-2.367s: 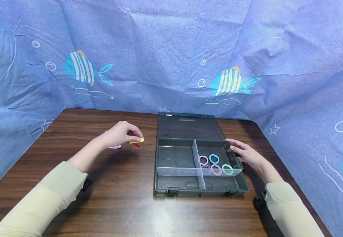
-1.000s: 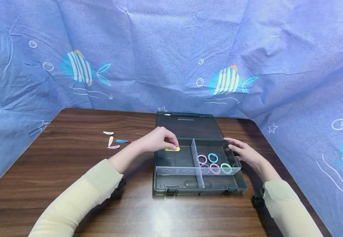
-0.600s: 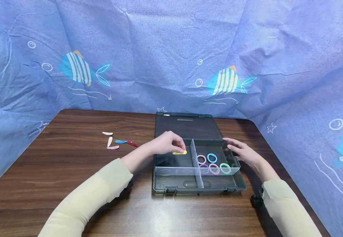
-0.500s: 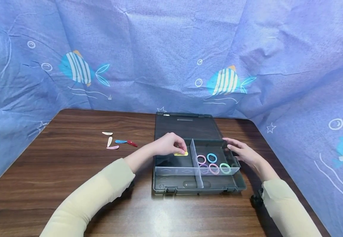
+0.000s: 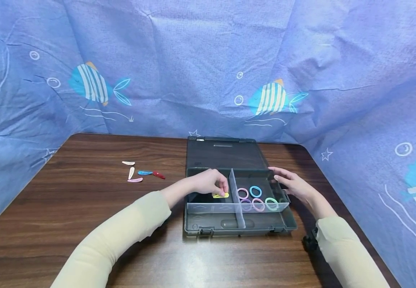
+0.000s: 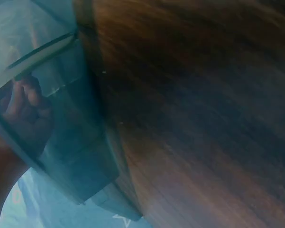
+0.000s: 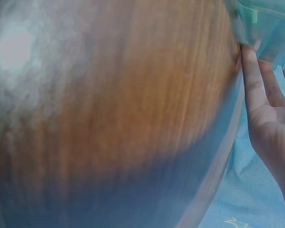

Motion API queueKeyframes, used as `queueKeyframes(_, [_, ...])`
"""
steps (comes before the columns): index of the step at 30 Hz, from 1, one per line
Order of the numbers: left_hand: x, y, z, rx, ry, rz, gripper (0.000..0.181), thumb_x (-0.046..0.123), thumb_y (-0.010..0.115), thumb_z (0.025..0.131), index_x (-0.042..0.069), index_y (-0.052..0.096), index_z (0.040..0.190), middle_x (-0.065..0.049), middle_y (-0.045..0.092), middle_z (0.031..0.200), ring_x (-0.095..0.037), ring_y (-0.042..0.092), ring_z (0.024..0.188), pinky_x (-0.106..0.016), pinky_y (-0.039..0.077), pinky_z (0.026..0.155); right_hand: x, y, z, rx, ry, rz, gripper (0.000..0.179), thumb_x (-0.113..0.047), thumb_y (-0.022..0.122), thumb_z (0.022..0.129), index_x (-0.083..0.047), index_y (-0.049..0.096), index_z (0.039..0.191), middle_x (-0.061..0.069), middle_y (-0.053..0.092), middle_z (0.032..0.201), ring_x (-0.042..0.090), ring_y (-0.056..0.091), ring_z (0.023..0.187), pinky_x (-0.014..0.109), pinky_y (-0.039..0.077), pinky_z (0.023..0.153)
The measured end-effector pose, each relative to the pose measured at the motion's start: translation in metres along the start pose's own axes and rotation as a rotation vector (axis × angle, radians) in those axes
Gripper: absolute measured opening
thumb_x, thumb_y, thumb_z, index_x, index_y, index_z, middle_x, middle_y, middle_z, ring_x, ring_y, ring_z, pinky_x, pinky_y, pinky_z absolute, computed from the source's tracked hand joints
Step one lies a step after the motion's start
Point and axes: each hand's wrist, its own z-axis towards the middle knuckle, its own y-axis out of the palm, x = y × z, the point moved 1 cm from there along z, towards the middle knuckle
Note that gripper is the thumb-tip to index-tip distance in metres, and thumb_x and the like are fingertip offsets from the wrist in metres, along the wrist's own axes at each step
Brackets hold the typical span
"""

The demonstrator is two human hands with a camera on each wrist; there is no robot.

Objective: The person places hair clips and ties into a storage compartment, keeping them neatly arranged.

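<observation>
In the head view my left hand (image 5: 209,182) pinches a yellow snap hair clip (image 5: 216,196) between thumb and fingers, low inside the back left compartment of a grey see-through box (image 5: 208,224). The left wrist view shows that hand (image 6: 31,111) through the box wall, with the clip barely visible. My right hand (image 5: 295,187) touches the box's right side with relaxed fingers; in the right wrist view its fingers (image 7: 252,78) reach straight up to the wall. Several coloured hair ties, such as a blue one (image 5: 250,191), lie in the back right compartment.
Left of the box on the wooden table (image 5: 67,208) lie several more snap clips, among them a blue one (image 5: 144,173), a red one (image 5: 159,175) and a pink one (image 5: 135,180). The box lid (image 5: 225,154) lies open behind. A blue fish-print cloth (image 5: 193,72) hangs behind the table.
My left hand has carried the yellow hair clip rightward from the table into the box, then lower into the back left compartment. My right hand has stayed at the box's right side.
</observation>
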Motion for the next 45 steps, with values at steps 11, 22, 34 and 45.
queueKeyframes(11, [-0.003,0.012,0.007,-0.051,-0.016,0.098,0.004,0.012,0.071,0.083,0.010,0.068,0.083,0.006,0.063,0.070,-0.006,0.057,0.058,-0.020,0.048,0.059,-0.001,0.000,0.001,-0.007,-0.003,-0.011,0.052,-0.033,0.045,0.100,-0.017,0.031,0.147,0.016,0.033,0.148,0.036,0.033,0.131,0.067,0.029,0.099])
queueKeyframes(22, [0.000,0.016,0.008,-0.028,-0.007,0.217,0.006,0.016,0.073,0.083,0.016,0.067,0.079,0.010,0.060,0.070,-0.003,0.053,0.065,-0.018,0.044,0.063,-0.003,0.001,0.002,0.000,-0.006,-0.023,0.052,-0.033,0.045,0.100,-0.017,0.031,0.147,0.015,0.035,0.146,0.016,0.046,0.120,0.061,0.035,0.097])
queueKeyframes(34, [0.002,0.016,0.005,-0.032,0.035,0.263,0.003,0.014,0.072,0.084,0.013,0.069,0.083,0.010,0.059,0.070,-0.003,0.051,0.065,-0.017,0.042,0.063,-0.001,0.000,0.003,-0.003,-0.004,-0.016,0.051,-0.032,0.045,0.100,-0.016,0.031,0.147,0.017,0.036,0.145,0.008,0.048,0.114,0.057,0.038,0.097])
queueKeyframes(45, [-0.001,0.004,-0.007,-0.003,0.054,0.195,0.006,0.013,0.070,0.085,0.012,0.068,0.091,0.009,0.062,0.076,-0.003,0.055,0.071,-0.019,0.046,0.068,-0.004,0.000,0.000,0.002,0.024,-0.007,0.051,-0.031,0.044,0.101,-0.018,0.030,0.147,0.016,0.034,0.146,0.008,0.047,0.114,0.047,0.044,0.092])
